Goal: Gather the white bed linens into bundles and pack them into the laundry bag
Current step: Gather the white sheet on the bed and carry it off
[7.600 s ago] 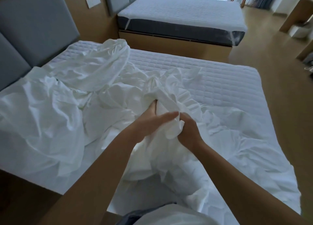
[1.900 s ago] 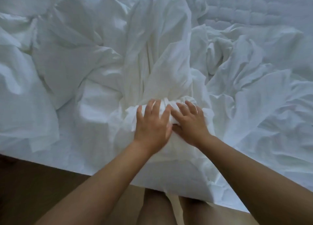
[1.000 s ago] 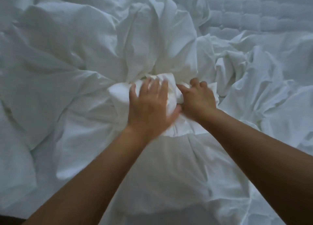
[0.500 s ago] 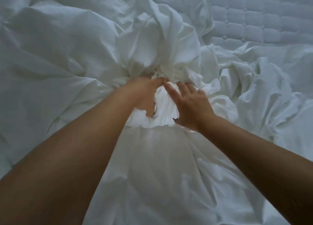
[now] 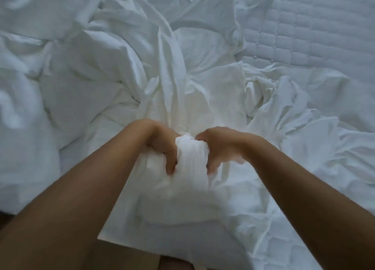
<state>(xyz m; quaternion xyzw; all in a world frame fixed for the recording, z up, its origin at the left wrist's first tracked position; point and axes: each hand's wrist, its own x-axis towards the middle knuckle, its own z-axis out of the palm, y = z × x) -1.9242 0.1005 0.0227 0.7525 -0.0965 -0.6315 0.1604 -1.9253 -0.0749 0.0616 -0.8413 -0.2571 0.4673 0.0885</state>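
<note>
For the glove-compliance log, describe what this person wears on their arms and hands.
The left hand and right hand are ungloved, with no ring, watch or bracelet visible. The left forearm and right forearm are bare to the frame edge, no sleeve in view.

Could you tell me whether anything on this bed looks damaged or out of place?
Nothing stands out: no stains, tears or spills. The white linens are crumpled, the left hand and right hand gripping a gathered bunch, beside the bare quilted mattress.
</note>
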